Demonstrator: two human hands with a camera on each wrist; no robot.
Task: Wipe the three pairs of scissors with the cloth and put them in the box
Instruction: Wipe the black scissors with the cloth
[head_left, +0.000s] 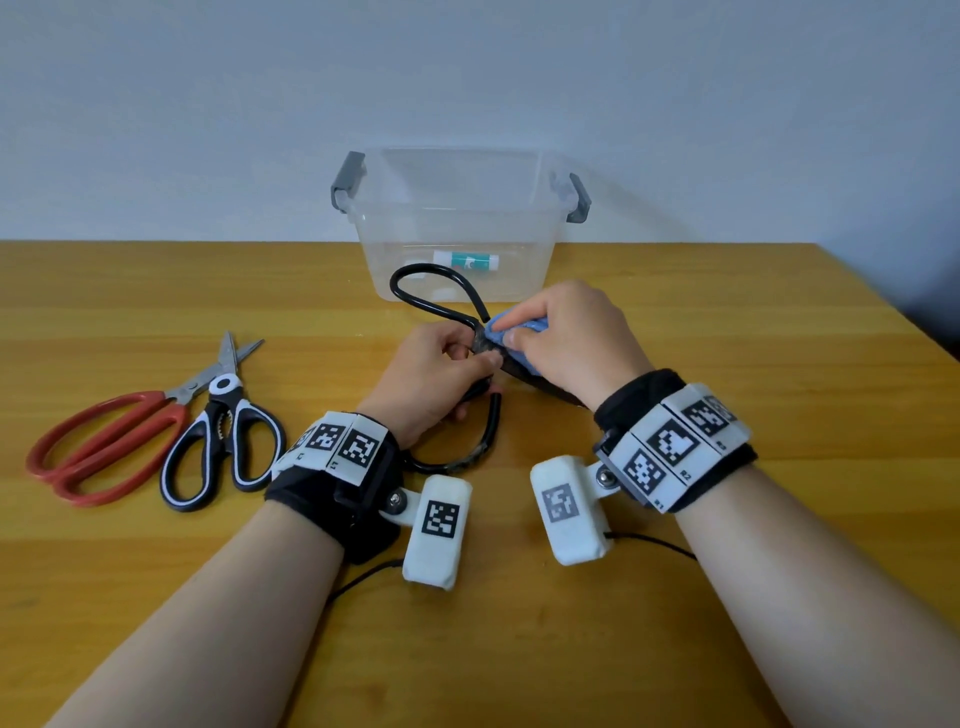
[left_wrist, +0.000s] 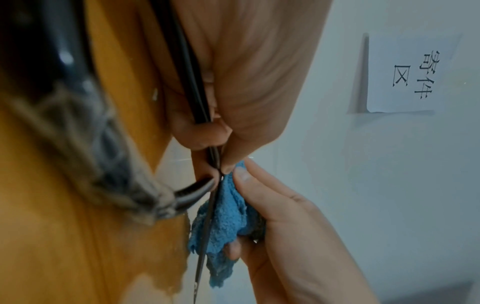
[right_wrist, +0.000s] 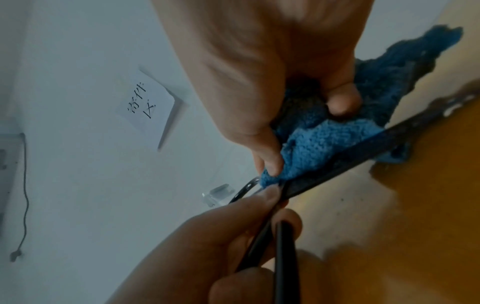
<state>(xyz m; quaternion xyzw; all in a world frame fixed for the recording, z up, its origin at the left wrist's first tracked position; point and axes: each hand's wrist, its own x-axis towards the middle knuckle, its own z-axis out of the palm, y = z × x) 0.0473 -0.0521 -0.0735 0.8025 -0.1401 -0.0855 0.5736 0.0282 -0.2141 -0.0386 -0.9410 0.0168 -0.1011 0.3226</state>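
Black iron scissors (head_left: 422, 297) with large loop handles are lifted over the table's middle; my left hand (head_left: 441, 374) grips them just behind the pivot. My right hand (head_left: 556, 338) pinches a blue cloth (head_left: 511, 332) wrapped around the blades near the pivot. In the left wrist view the cloth (left_wrist: 226, 216) folds over the thin blade (left_wrist: 207, 226). In the right wrist view the cloth (right_wrist: 324, 144) lies against the dark blade (right_wrist: 363, 152). Red-handled scissors (head_left: 104, 441) and black-and-white kitchen scissors (head_left: 223, 441) lie on the table at the left. The clear box (head_left: 462, 228) stands behind my hands.
The box has grey latches (head_left: 349, 182) and holds a small white-and-teal tube (head_left: 467, 261). It stands at the wooden table's (head_left: 727, 312) back edge against a pale wall. A paper note (left_wrist: 405, 74) is stuck on the wall.
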